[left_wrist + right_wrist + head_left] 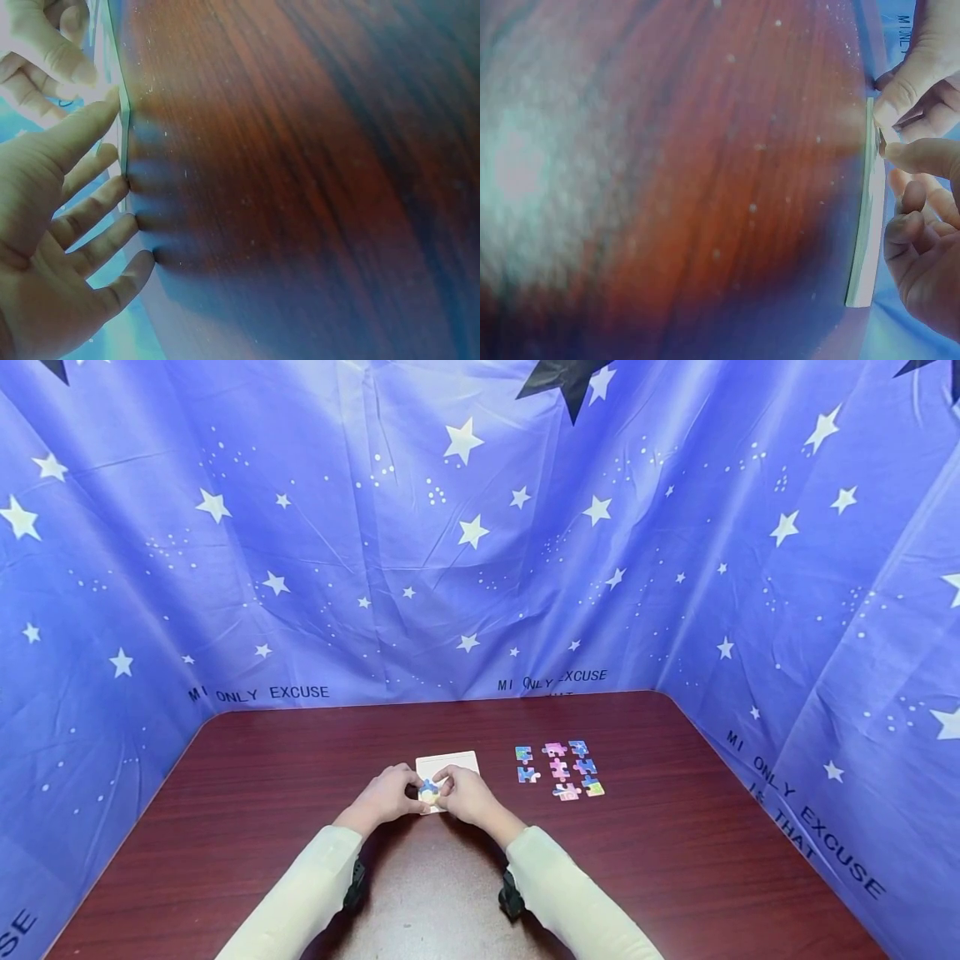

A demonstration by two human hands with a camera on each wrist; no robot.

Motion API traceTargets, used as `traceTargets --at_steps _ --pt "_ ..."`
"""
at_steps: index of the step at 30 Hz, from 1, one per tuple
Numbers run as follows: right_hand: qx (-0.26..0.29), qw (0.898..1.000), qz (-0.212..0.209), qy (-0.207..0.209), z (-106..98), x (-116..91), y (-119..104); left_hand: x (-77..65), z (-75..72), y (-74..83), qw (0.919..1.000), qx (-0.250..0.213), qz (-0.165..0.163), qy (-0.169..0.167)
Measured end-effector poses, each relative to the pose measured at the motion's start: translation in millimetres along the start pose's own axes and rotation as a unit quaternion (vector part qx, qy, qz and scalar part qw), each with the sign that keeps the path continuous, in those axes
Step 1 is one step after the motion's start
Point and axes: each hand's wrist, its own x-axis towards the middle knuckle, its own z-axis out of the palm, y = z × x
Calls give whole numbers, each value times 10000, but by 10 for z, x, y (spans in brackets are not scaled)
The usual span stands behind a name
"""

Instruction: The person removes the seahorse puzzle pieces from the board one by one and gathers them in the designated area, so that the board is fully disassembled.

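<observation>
A small white puzzle board [461, 762] lies on the table between both hands. At its front left corner sits a blue and pale-yellow jigsaw piece [428, 792]. My left hand [386, 795] holds the board by that corner, thumb at the front edge and fingers along the left side; in the left wrist view its fingers [94, 214] reach down to the table beside the board's edge. From the right, my right hand [468, 795] pinches the jigsaw piece between thumb and index finger. The right wrist view has the board [866, 232] edge-on, the right thumb [915, 157] close over it.
To the right of the board, several loose jigsaw pieces [559, 768] in pink, blue and yellow lie in rough columns. The dark red wooden table [262, 810] backs onto a blue star-printed curtain [420, 568] that also runs along both sides.
</observation>
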Motion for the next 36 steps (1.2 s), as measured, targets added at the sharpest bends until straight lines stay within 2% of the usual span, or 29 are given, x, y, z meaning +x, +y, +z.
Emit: traceTargets --at_steps 20,36 --pt "-92 9999 -51 95 -227 -53 47 -5 -23 10 9998 -10 -120 -157" --pt "-396 9988 -81 281 -420 -143 230 -9 -17 20 9997 -59 -177 -180"
